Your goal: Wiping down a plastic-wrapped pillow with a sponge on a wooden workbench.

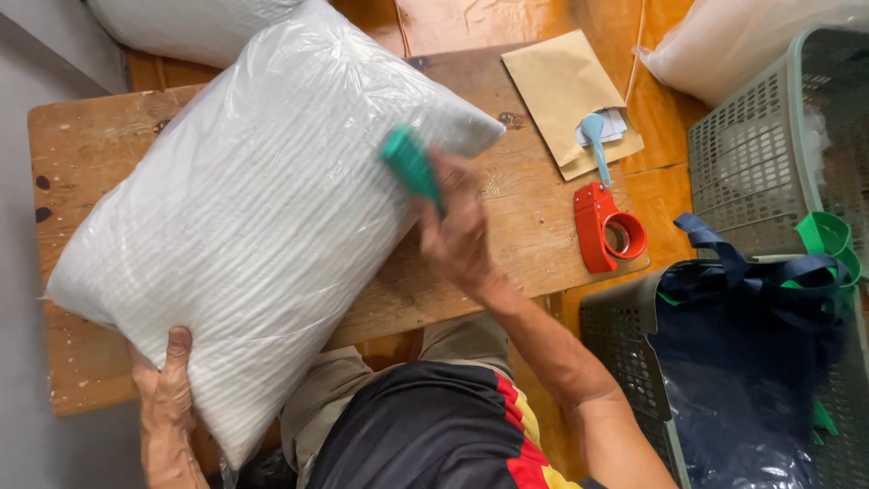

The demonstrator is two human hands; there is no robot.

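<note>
Plastic-wrapped white bundle (253, 217): left hand (167, 389) grips corner; right hand (457, 226) clutches green tool (412, 166).

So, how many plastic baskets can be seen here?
2: one grey basket at the upper right, another basket at the lower right holding a dark blue bag. Others may lie outside the view.

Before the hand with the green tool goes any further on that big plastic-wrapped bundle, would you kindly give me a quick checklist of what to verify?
1. Bundle rests on the wooden table: ok, though its lower corner overhangs the near edge.
2. Left hand steadies that corner: ok.
3. Right hand grips the green tool: ok.
4. Tool touching the wrap: cannot tell, blurred.
5. Red tape dispenser lies apart from the bundle: ok.
6. Brown envelope clear of the bundle: ok.
</note>
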